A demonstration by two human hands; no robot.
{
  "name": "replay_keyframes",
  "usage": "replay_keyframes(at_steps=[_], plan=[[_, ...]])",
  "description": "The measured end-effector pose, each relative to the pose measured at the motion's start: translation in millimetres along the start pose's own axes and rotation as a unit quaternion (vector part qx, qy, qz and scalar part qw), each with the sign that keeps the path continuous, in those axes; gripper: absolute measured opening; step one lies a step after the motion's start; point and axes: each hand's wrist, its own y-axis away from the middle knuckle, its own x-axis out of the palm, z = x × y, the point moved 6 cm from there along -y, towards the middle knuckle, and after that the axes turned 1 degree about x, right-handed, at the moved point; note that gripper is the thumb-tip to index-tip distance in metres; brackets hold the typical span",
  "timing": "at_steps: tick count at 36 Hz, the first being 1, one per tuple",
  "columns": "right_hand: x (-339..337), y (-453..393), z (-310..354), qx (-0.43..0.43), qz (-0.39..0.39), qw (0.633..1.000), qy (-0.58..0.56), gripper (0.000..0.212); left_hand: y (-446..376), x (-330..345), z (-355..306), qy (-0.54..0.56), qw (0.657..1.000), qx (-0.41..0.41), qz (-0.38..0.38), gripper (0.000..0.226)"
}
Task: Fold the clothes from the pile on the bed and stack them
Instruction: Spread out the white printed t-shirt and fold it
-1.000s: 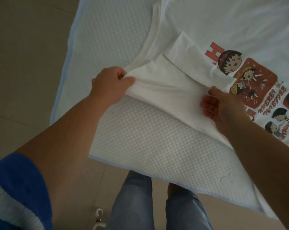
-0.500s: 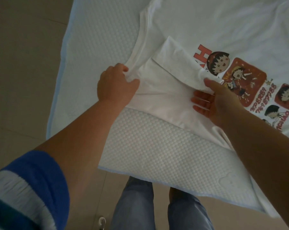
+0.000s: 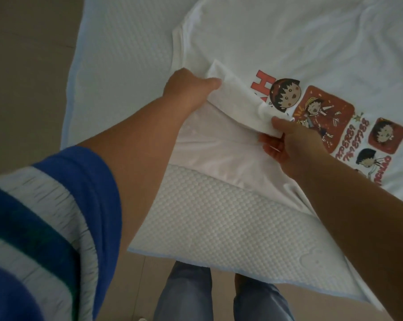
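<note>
A: What do you see, from the left side to the right?

B: First the tiled floor (image 3: 27, 72), then the bed (image 3: 126, 66) with its quilted cover. On the bed lies the white T-shirt (image 3: 288, 42), spread flat, with the cartoon print (image 3: 323, 117) facing up.

A: And the hands?

B: The left hand (image 3: 186, 89) is left of the print. Its thumb presses on top of the folded sleeve (image 3: 237, 100) and pinches the cloth; its other fingers are under the fabric, so how they lie I cannot tell. The right hand (image 3: 288, 144) is just below the print. Its thumb and fingers (image 3: 267, 137) pinch the other end of the same fold.

A: So the fold is being laid toward the print?

B: I think yes, the side fold is not finished yet.

A: What could go wrong?

B: The fabric is thin and slack. If one hand pulls more than the other, the fold line may go crooked, or wrinkles may be shut inside. Also, the shirt's lower edge is near the bed corner below the print; a strong pull may drag it off.
</note>
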Motion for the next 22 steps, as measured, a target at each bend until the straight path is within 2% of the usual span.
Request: replay_keyframes(at_steps=[3,6,11,14,16,17,19,22], plan=[[-2,2,1,0.005,0.029,1.000,-0.004,0.015,-1,1,-10,-0.010,1.000,0.011,-0.002,0.042],[-4,8,-1,0.005,0.048,0.999,0.003,0.015,9,-14,-9,0.039,0.997,0.031,-0.058,0.010],[-10,19,-12,0.000,0.059,0.998,0.037,0.021,50,-35,10,0.083,0.988,0.062,-0.117,0.024],[-16,24,-22,-0.003,0.071,0.993,0.090,0.014,66,-32,34,0.162,0.980,0.027,-0.112,0.023],[-21,26,-31,-0.004,0.071,0.983,0.166,0.013,72,-19,54,0.195,0.977,-0.013,-0.087,0.022],[-25,26,-35,-0.002,0.066,0.977,0.204,0.013,75,-13,63,0.179,0.980,-0.025,-0.079,0.022],[-30,26,-43,0.011,0.053,0.964,0.259,0.009,77,-3,79,0.078,0.994,-0.033,-0.071,0.019],[-35,25,-48,0.000,0.044,0.937,0.346,0.004,82,3,94,-0.047,0.996,-0.028,-0.075,0.022]])
